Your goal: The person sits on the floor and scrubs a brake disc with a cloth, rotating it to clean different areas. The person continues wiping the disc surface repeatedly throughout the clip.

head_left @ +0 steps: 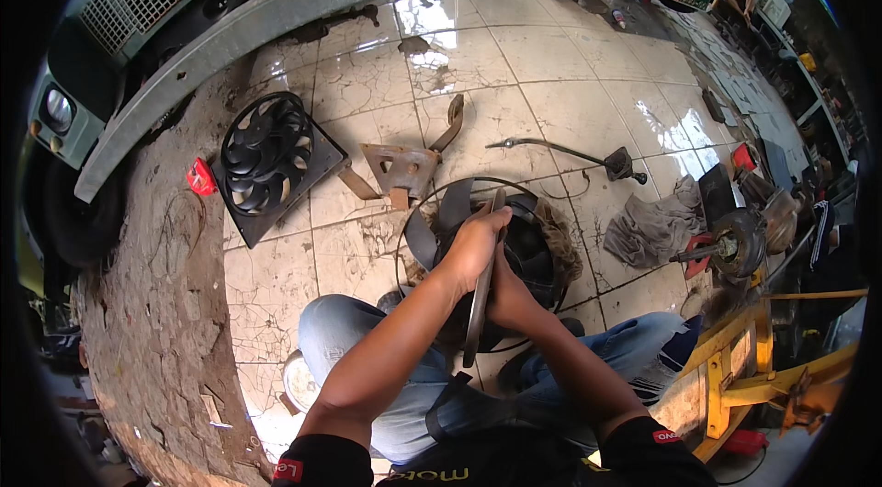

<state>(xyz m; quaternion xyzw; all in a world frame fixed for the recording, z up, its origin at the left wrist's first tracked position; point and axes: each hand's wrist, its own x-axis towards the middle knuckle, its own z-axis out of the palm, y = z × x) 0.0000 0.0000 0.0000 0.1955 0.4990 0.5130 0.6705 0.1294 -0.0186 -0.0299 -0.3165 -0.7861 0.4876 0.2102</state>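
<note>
Both hands work over a black fan (514,253) with a wire ring, which lies on the tiled floor (570,73) between the person's knees. The left hand (473,243) has its grip clenched around a flat metal bar (480,303); the bar's top end rests on the fan. The right hand (510,296) presses against the bar beside it; I cannot tell how its grip stands. Left of the fan lies a second black fan in a square shroud (271,161), behind the fan a rusty bracket (401,167), right of it a grey rag (654,225).

Vehicle repair workshop: green truck (138,37), loose radiator fan (268,156), yellow jack (753,377).
</note>
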